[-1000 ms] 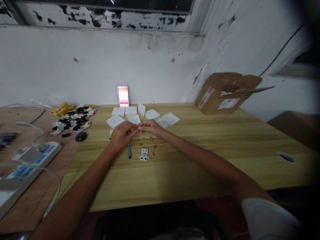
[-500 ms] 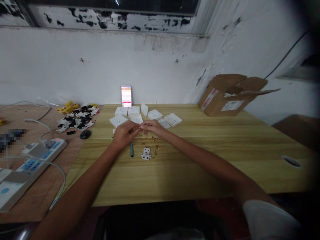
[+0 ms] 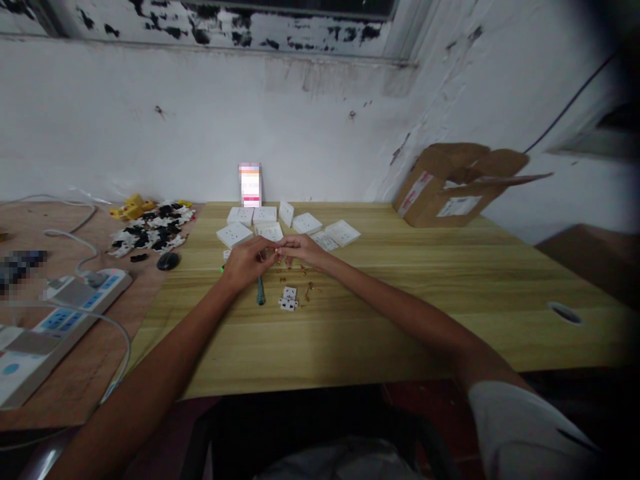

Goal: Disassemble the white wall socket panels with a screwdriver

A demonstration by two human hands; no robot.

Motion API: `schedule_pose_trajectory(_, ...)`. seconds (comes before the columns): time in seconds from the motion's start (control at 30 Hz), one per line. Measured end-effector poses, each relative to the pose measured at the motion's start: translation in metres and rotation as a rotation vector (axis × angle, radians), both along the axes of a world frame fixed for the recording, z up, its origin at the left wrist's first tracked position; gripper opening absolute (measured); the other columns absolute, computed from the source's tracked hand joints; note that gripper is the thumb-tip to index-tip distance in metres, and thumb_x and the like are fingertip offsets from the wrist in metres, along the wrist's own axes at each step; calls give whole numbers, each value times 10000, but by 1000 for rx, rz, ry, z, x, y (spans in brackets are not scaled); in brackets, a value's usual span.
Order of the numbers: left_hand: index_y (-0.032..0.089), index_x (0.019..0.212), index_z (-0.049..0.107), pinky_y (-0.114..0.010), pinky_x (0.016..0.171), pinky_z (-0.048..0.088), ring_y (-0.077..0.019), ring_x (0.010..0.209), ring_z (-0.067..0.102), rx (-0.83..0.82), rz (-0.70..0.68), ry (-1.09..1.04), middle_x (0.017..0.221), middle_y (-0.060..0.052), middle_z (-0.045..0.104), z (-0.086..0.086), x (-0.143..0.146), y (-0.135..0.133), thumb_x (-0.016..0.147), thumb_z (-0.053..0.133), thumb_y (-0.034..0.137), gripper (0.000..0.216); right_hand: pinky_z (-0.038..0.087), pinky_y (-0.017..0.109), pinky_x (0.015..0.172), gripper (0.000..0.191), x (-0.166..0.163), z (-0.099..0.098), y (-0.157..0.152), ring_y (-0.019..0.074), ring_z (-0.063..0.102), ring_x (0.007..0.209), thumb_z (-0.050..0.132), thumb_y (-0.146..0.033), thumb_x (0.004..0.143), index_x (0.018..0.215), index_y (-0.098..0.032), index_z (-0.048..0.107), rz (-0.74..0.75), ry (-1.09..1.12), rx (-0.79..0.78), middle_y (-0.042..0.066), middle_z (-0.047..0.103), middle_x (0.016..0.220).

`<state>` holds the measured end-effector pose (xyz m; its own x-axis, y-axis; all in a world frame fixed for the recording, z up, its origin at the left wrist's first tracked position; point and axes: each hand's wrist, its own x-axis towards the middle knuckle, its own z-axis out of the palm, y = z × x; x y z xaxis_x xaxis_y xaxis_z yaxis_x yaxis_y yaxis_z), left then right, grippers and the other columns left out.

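Note:
My left hand (image 3: 249,261) and my right hand (image 3: 301,249) meet fingertip to fingertip over the wooden table (image 3: 380,280). Both are closed in a pinch, and a tiny piece between them is too small to name. Just below the left hand lies a screwdriver with a green handle (image 3: 261,293), its far end hidden under that hand. A white socket insert (image 3: 289,299) with dark slots rests nearer to me. Small brass contact pieces (image 3: 309,290) are scattered between it and my hands. Behind the hands sit several white socket panels (image 3: 307,223).
A lit phone (image 3: 250,185) leans against the wall. An open cardboard box (image 3: 453,190) stands at the back right. On the left are a power strip (image 3: 75,320) with cables, a black mouse (image 3: 168,261), a pile of black and white parts (image 3: 150,230) and yellow pieces (image 3: 133,207).
My view has tilted slightly, so everything sits a little higher in the picture. Both hands stay together in the same place over the table, fingers still pinched.

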<state>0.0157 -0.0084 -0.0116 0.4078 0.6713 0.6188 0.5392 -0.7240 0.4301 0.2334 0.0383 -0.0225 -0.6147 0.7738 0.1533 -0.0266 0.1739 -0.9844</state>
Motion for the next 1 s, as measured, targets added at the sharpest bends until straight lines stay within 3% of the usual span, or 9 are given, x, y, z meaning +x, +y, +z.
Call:
schedule_pose_trajectory(0.47,225,1100,725,-289,715,572,-177,817,707,-51,41,-28,967,-41,751,-11,0,7,961,665,342,191,559,232,536,317,-3,-7,3,109,650,611,811,-448,821,944,-165,736,-78,-22,-11,38,748,814)
schedule_pose_trajectory(0.63,225,1095,726,-295,742,561,-184,844,710,-47,40,-10,955,-36,752,-14,0,10,964,661,311,170,611,278,673,351,-4,-12,5,138,704,707,817,-466,812,957,-157,738,-75,1,-44,55,762,828)
schedule_pose_trajectory(0.77,213,1087,729,-306,758,548,-194,863,702,-40,67,22,974,-50,754,-10,-3,10,977,632,322,183,566,257,645,296,-3,-11,4,122,674,686,772,-445,854,933,-163,733,-115,-50,72,59,772,852)
schedule_pose_trajectory(0.9,193,1076,730,-319,748,528,-183,777,675,-23,194,43,995,-67,758,-5,-13,13,987,573,313,217,538,269,679,235,-2,-10,3,139,678,757,716,-407,893,924,-174,728,-193,-118,245,69,784,931)
schedule_pose_trajectory(1.0,196,1046,745,-345,777,525,-192,752,654,-35,237,106,985,-67,764,-3,-24,17,960,567,280,215,500,267,684,198,-2,-12,3,132,646,732,709,-371,892,912,-174,725,-247,-184,353,46,756,854)
